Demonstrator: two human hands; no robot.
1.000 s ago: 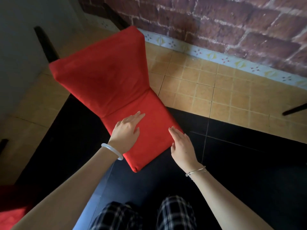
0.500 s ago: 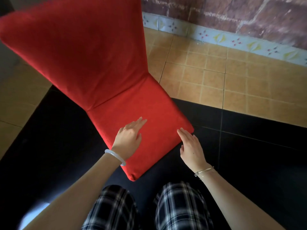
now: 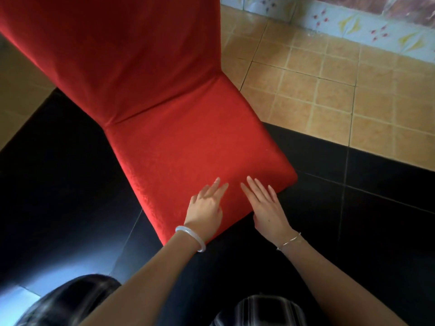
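A red padded floor chair (image 3: 183, 149) lies on the black floor, its seat flat and its backrest (image 3: 122, 50) raised toward the upper left. My left hand (image 3: 206, 205) rests flat on the near part of the seat, fingers straight, a pale bangle on the wrist. My right hand (image 3: 266, 205) lies beside it near the seat's front edge, fingers straight and pointing away from me, a thin silver bracelet on the wrist. Both hands are close together and hold nothing.
Black glossy floor tiles (image 3: 353, 220) surround the chair. Tan floor tiles (image 3: 329, 90) begin beyond them, ending at a patterned skirting strip (image 3: 353, 22) along the wall. My knees in checked trousers (image 3: 259, 309) are at the bottom edge.
The view has come closer to the chair. My right hand has moved left from the seat's side edge onto its near part, next to my left hand, which has slid toward the front edge.
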